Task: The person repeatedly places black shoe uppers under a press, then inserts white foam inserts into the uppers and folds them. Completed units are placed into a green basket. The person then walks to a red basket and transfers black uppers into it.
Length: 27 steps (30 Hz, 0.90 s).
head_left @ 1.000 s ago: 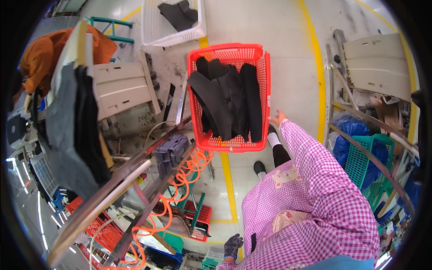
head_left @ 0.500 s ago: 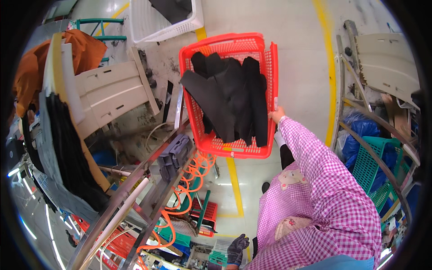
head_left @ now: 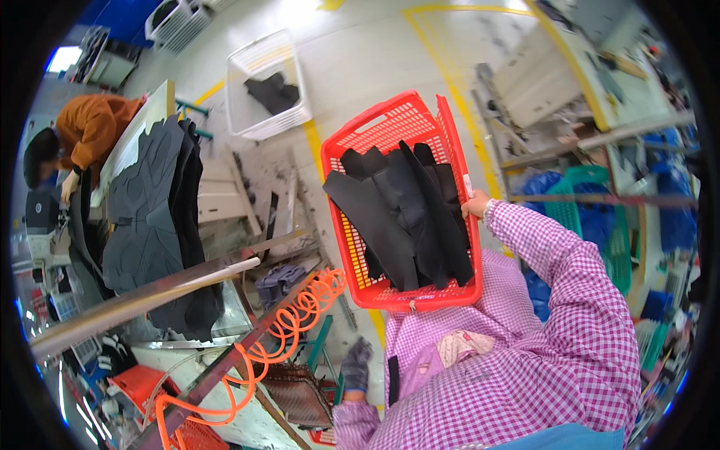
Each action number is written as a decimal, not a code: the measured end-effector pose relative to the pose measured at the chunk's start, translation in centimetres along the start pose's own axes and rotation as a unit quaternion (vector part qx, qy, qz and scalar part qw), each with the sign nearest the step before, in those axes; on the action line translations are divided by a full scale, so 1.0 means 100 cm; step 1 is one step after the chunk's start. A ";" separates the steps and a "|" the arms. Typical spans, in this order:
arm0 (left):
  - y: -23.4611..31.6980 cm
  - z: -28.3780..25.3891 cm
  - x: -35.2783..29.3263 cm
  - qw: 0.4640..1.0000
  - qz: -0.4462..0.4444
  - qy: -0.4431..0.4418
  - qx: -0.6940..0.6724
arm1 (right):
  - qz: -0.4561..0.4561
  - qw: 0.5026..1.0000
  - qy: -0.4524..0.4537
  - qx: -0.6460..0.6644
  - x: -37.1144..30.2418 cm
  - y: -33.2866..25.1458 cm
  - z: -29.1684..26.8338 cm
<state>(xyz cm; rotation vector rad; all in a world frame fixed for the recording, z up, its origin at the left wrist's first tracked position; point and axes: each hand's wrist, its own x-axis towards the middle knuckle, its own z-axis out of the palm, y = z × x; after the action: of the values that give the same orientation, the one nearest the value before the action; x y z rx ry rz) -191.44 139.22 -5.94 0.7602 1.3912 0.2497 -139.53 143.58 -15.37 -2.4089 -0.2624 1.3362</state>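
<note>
A red plastic basket (head_left: 417,304) with slotted walls is in front of me, tilted, its near end close to my gingham-covered body. Several dark, flat pieces (head_left: 405,210), apparently fabric or foam, lie loosely stacked inside it. My bare right hand (head_left: 475,204) is closed on the basket's right rim, its thumb side showing. Low and to the left, my left hand (head_left: 356,365) wears a dark grey glove and hangs apart from the basket. Its fingers look loosely stretched and somewhat blurred, and I see nothing in them.
A white basket (head_left: 294,118) holding dark pieces stands beyond. On the left are a metal rail (head_left: 142,304), a coiled orange hose (head_left: 259,352), stacked dark panels (head_left: 146,210) and a person in orange (head_left: 97,131). A green basket (head_left: 611,247) stands right.
The red basket has come nearer to my body, with my right hand still on its rim. My view has shifted, showing more of the far floor and a co-worker at left.
</note>
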 end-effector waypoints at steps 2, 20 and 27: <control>0.019 -0.020 0.044 0.964 0.220 -0.058 0.141 | -0.039 0.999 -0.032 0.017 -0.056 0.019 -0.034; 0.010 0.172 0.084 0.934 0.180 -0.159 0.263 | -0.054 0.976 0.209 0.039 -0.368 0.351 -0.060; -0.101 0.273 -0.033 0.810 0.277 -0.339 0.390 | 0.025 0.896 0.339 0.286 -0.520 0.564 0.012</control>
<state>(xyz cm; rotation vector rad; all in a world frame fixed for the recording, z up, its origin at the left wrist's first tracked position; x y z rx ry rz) -169.03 120.69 -9.72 1.7482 0.5057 -0.1730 -169.25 74.83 1.50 -2.1858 0.3403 0.4140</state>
